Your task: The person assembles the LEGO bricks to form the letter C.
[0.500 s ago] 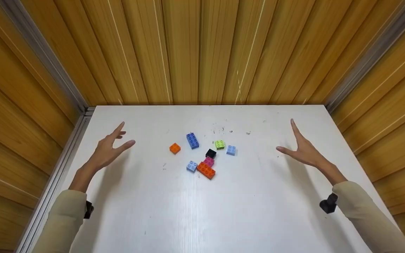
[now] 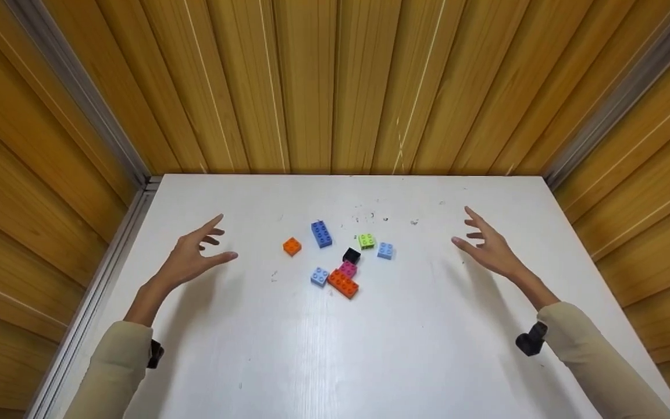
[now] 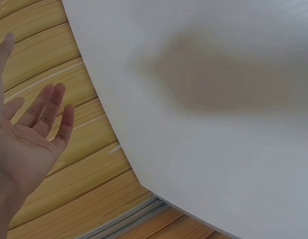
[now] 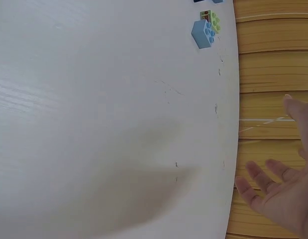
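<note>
My left hand (image 2: 188, 257) hovers over the left side of the white table, fingers relaxed and thumb apart, holding nothing. On the other side my right hand (image 2: 491, 250) is raised in the same way, its palm facing inward. Between them lie toy building bricks. The orange square brick (image 2: 292, 247) is nearest the left hand; a light blue brick (image 2: 385, 251) is nearest the right. A long blue brick (image 2: 321, 233) and a lime green brick (image 2: 366, 241) lie farther back. The black brick (image 2: 351, 255), pink brick (image 2: 348, 268), red-orange long brick (image 2: 343, 283) and pale blue brick (image 2: 319, 276) cluster in front.
The white table (image 2: 288, 349) has dark scuff marks toward its back. Wood-patterned panels (image 2: 306, 87) rise behind it and at both sides, with grey metal rails (image 2: 85, 87) at the corners. A small black device (image 2: 531, 339) is worn at the right sleeve.
Both hands have moved inward toward the bricks and slightly nearer the front. The right hand's fingers have spread a little. The bricks keep their places on the table.
</note>
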A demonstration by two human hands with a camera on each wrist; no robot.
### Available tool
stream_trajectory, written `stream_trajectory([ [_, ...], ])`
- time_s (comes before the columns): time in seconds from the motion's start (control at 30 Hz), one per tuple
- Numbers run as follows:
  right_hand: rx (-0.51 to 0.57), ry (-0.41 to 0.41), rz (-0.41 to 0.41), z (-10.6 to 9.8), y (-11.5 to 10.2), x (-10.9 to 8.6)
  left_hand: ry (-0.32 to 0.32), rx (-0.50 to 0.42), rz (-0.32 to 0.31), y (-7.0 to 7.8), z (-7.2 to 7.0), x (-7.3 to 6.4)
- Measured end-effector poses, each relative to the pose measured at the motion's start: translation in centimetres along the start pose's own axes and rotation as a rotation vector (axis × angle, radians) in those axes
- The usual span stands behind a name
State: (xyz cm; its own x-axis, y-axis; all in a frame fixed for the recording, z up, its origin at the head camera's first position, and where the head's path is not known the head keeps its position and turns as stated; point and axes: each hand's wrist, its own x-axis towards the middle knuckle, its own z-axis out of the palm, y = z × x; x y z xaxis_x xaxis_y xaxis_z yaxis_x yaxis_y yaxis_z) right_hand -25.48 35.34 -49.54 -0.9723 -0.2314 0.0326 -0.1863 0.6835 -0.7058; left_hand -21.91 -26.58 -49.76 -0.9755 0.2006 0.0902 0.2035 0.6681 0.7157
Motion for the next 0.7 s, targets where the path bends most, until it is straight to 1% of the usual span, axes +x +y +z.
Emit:
stream_trajectory([
  [0.2,0.02,-0.033,-0.013,1.2,0.2,0.2,0.007,-0.016,0.02,0.1,0.9,-0.2],
  [0.3,0.029,-0.046,-0.024,1.9,0.1,0.3,0.01,-0.015,0.012,0.1,1.4,-0.2],
  [0.47,0.039,-0.056,-0.042,3.0,-0.2,0.3,-0.002,-0.016,0.007,0.2,2.4,-0.1],
  [0.7,0.063,-0.076,-0.065,4.3,-0.7,0.4,-0.038,-0.038,0.009,0.7,3.9,0.3],
])
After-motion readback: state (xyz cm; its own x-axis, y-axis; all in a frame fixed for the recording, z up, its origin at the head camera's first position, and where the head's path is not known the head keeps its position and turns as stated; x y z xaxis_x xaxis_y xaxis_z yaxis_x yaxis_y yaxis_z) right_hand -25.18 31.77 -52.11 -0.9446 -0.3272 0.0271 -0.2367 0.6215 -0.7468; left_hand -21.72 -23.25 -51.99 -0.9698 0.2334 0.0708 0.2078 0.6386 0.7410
